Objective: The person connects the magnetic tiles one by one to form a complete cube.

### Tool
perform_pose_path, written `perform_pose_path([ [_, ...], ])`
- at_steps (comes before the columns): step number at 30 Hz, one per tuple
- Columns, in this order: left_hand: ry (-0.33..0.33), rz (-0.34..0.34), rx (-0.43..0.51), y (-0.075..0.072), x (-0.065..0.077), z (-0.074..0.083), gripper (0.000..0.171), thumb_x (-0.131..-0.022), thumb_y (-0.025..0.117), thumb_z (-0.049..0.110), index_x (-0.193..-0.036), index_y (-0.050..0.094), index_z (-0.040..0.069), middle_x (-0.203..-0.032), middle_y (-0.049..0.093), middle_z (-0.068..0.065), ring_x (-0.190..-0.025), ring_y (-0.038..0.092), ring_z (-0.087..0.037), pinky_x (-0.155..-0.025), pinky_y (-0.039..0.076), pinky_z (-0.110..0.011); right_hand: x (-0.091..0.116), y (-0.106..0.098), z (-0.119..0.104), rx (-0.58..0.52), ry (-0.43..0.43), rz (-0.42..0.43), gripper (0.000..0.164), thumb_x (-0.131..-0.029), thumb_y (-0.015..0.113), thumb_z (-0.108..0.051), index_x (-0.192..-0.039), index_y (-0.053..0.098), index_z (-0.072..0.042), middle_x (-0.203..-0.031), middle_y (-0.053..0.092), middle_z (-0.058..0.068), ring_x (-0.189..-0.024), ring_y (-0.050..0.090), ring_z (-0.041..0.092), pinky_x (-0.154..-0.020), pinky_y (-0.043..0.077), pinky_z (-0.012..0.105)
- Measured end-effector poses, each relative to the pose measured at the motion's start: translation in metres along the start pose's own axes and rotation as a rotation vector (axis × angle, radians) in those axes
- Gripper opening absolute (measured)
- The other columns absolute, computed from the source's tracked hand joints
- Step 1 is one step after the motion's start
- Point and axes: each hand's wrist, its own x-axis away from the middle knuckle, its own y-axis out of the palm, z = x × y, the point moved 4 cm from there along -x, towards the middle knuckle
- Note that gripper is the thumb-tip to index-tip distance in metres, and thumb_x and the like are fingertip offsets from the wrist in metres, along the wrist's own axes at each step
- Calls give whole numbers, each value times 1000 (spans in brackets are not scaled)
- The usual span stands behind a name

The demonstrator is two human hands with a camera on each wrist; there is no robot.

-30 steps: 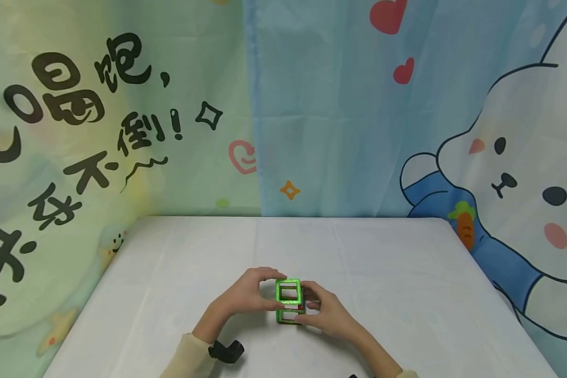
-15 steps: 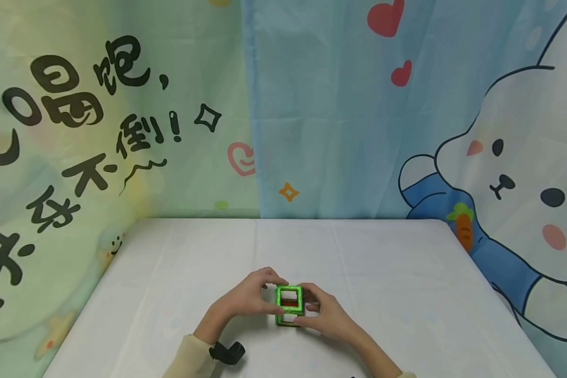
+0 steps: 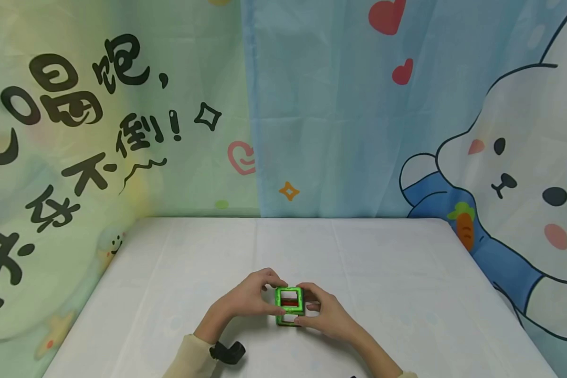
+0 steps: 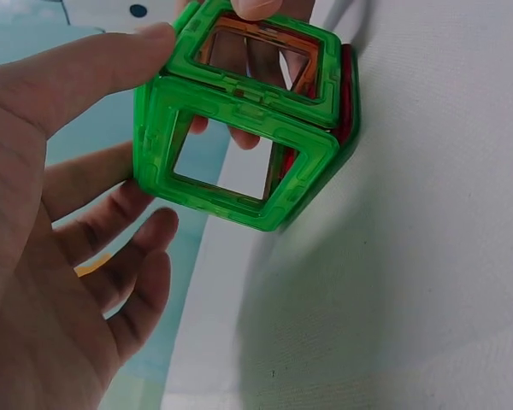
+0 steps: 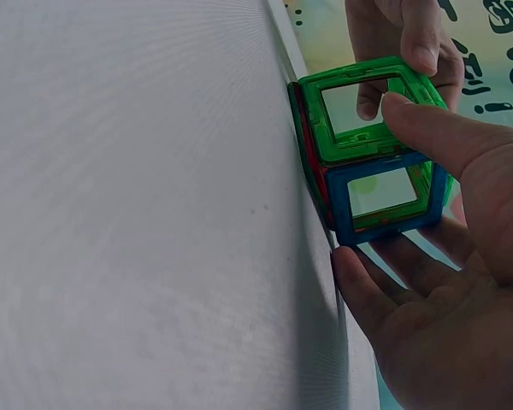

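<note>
A small box of magnetic tiles [image 3: 293, 310] stands on the white table between the two hands. It has green frames on the top and near sides, a blue tile [image 5: 385, 231] on the right side and red edging [image 5: 309, 141] low down. My left hand [image 3: 248, 296] grips the box's top green tile [image 4: 321, 109] by its left side, thumb near and index finger far. From the right, my right hand [image 3: 328, 314] holds the box, its thumb against the near green tile [image 5: 356, 147] and the fingers behind. The box's far side is mostly hidden.
White cloth covers the table [image 3: 382, 262]. A black strap-like piece [image 3: 228, 353] sits at the left wrist, beside the sleeve [image 3: 187, 357]. Printed curtains [image 3: 331, 131] hang behind and on both sides of the table.
The top green tile has come toward the near side with the left hand during the first half second, and red now shows through its opening. Since then both hands have stayed nearly still.
</note>
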Motion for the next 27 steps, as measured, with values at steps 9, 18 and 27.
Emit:
perform_pose_path([
  [9, -56, -16, 38, 2, 0, -4, 48, -76, 85, 28, -119, 67, 15, -108, 61, 7, -99, 55, -7, -86, 47, -30, 1, 0, 1, 5, 12, -2, 65, -83, 79, -18, -137, 45, -5, -126, 57, 12, -119, 53, 31, -96, 46, 38],
  [18, -161, -35, 148, 7, 1, -7, 49, -77, 84, 23, -120, 64, 13, -113, 60, 6, -95, 59, -11, -79, 50, -28, 1, -3, -2, -40, 24, -21, 67, -83, 79, -20, -137, 44, 2, -130, 55, 18, -120, 53, 39, -96, 46, 42],
  [27, -179, -33, 196, 9, 0, -8, 46, -76, 85, 18, -116, 64, 14, -109, 61, -1, -89, 61, -12, -77, 52, -27, 0, -5, -2, -103, 24, -65, 67, -85, 77, -17, -138, 42, 4, -135, 51, 21, -124, 49, 41, -96, 47, 39],
])
